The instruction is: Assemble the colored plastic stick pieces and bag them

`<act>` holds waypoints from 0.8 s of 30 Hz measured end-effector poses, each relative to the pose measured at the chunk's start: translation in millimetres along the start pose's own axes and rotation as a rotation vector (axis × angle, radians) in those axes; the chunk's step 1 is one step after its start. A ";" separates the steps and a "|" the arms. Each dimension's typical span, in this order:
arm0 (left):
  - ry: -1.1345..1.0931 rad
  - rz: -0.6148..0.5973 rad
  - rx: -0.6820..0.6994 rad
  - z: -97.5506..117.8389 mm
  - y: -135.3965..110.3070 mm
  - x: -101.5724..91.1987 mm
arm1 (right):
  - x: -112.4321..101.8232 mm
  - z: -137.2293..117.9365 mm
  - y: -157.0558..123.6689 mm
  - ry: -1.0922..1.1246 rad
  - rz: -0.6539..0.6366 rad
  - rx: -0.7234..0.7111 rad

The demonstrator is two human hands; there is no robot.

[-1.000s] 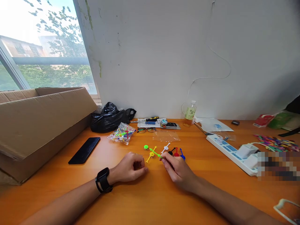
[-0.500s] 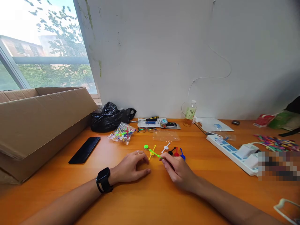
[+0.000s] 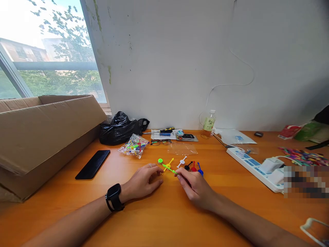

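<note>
My right hand [image 3: 196, 185] pinches one end of a green plastic arrow [image 3: 168, 168] between thumb and fingers. The arrow slants up to the left, crossing in front of a yellow arrow spinner [image 3: 171, 162] on the table. Resting at the left, my left hand [image 3: 144, 180] has its thumb and fingers apart, with fingertips by the yellow spinner's tail; whether they touch it I cannot tell. A round green base [image 3: 160, 161] lies behind the left fingers. White [image 3: 182, 161], black [image 3: 187, 168], red [image 3: 193, 167] and blue [image 3: 200, 169] arrow spinners sit in a row beyond my right hand.
A plastic bag of colourful parts [image 3: 135, 145] lies behind my left hand, near a black phone [image 3: 92, 165]. A cardboard box [image 3: 48, 137] stands at left. Glasses [image 3: 160, 142], a bottle [image 3: 209, 124] and a power strip [image 3: 253, 168] lie farther back and right.
The yellow spinner has shifted slightly right and away, its arrow tilting more to the right. My left fingers have drawn slightly left. My right hand keeps the green arrow in nearly the same place.
</note>
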State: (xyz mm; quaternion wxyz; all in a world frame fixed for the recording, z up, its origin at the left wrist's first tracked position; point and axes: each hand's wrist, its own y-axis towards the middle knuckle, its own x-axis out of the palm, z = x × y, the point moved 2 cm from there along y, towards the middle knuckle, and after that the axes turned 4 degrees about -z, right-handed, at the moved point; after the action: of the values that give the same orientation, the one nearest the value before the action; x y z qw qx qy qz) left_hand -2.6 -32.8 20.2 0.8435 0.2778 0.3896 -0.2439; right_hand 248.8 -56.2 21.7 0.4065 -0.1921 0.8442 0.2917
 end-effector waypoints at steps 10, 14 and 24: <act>0.029 0.074 0.028 6.2 -1.9 -3.7 | 0.2 0.7 -0.2 0.013 -0.013 -0.001; 0.038 0.075 0.100 10.8 -1.8 -5.7 | -0.4 0.4 0.0 0.007 -0.017 -0.009; 0.062 0.037 0.088 9.0 -1.3 -5.7 | -0.3 0.4 -0.2 -0.002 -0.027 -0.009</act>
State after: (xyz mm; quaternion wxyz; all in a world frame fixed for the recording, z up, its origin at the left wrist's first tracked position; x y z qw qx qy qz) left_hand -2.1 -38.5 29.2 0.8224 0.3294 0.3991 -0.2365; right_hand 249.3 -56.1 21.6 0.4103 -0.2049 0.8399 0.2902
